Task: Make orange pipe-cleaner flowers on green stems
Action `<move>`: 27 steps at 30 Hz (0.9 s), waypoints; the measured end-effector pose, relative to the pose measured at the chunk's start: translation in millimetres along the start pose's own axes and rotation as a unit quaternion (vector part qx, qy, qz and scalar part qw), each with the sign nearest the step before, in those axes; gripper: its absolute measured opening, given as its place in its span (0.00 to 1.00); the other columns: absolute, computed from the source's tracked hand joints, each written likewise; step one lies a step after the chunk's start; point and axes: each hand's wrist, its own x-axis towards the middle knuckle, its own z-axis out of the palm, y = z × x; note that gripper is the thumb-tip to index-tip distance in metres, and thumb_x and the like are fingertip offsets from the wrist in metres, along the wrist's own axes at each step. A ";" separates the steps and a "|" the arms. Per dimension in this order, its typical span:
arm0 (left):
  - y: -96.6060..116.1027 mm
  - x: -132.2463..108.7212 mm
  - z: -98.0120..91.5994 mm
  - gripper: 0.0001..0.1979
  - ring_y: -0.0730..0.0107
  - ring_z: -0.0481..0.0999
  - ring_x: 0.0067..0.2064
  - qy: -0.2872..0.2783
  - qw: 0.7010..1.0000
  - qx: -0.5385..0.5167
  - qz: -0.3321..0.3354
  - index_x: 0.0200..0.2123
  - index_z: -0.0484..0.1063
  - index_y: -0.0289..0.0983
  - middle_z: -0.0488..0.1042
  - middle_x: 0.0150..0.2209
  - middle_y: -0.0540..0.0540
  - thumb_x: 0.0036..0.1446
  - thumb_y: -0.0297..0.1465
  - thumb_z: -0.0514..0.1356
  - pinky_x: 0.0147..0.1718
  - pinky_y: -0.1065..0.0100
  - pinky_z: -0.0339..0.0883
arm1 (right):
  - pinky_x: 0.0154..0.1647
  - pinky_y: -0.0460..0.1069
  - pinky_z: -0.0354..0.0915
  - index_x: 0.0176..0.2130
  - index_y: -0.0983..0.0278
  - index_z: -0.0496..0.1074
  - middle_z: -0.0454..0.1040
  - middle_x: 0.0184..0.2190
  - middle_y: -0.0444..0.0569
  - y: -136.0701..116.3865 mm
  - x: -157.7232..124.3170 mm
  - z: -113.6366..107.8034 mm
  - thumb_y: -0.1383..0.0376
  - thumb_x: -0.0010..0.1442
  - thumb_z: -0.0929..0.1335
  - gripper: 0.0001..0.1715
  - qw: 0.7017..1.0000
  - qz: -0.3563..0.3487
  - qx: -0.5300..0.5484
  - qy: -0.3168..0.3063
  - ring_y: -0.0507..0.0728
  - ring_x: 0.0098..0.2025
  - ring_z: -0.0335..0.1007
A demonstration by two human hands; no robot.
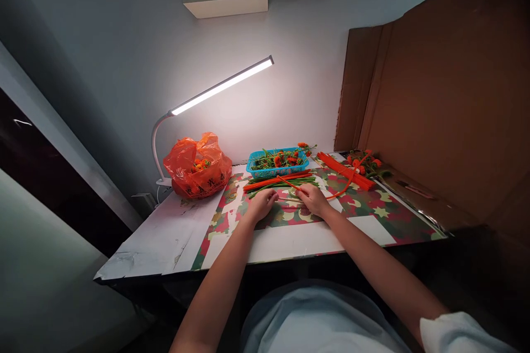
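Observation:
My right hand is closed on an orange pipe cleaner; one end points up to the left and the tail curves off to the right. My left hand is closed in a pinch around one end of a thin pale stick, which runs across to my right hand. Just beyond my hands lie orange pipe cleaners and green pipe cleaners in loose rows. Behind them a blue basket holds orange flowers with green stems. My fingertips are small and partly hidden.
An orange plastic bag with orange flowers inside stands at the left, beside a lit desk lamp. At the right lie a bundle of orange pipe cleaners and more orange flowers. A large cardboard sheet borders the table's right side.

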 end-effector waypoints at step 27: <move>15.5 -2.9 -9.8 0.11 0.79 0.68 0.27 -0.100 0.740 -0.631 -0.213 0.35 0.69 0.34 0.69 0.30 0.50 0.47 0.26 0.65 0.26 0.75 0.60 | 0.26 0.45 0.51 0.35 0.61 0.69 0.62 0.20 0.38 -14.7 -8.1 3.5 0.55 0.56 0.67 0.12 0.994 -0.006 0.047 -0.099 0.51 0.23 0.57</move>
